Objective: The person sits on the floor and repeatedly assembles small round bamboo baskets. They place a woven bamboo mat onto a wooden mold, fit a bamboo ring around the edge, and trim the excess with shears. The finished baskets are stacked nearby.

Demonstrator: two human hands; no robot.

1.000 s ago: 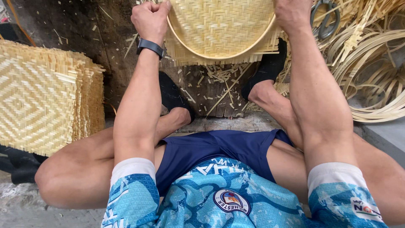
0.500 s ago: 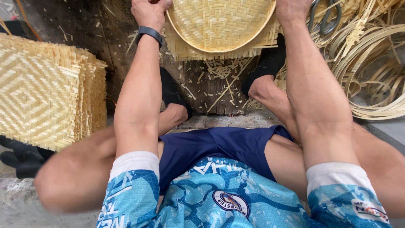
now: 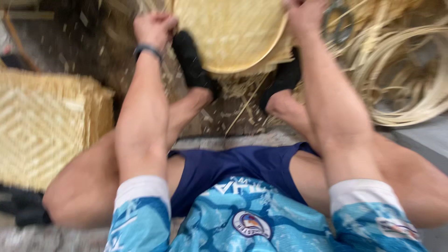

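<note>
A round woven bamboo tray [image 3: 233, 32] sits at the top centre, propped between my two feet in black socks. My left hand [image 3: 154, 28], with a dark band on its wrist, is closed at the tray's left edge. At the tray's right rim my right hand [image 3: 305, 16] is closed on the edge. The frame is blurred, so the exact grip of each hand is hard to read. Bamboo strips and shavings lie under the tray.
A stack of square woven bamboo mats [image 3: 42, 130] stands at the left. Coiled bamboo hoops [image 3: 406, 79] pile up at the right, with scissors [image 3: 338, 23] near my right hand. Loose splinters [image 3: 238, 112] litter the dark floor between my legs.
The view has shifted, so the tray and both hands sit higher in the frame. My left foot has come up beside the tray's left edge. The picture is now blurred.
</note>
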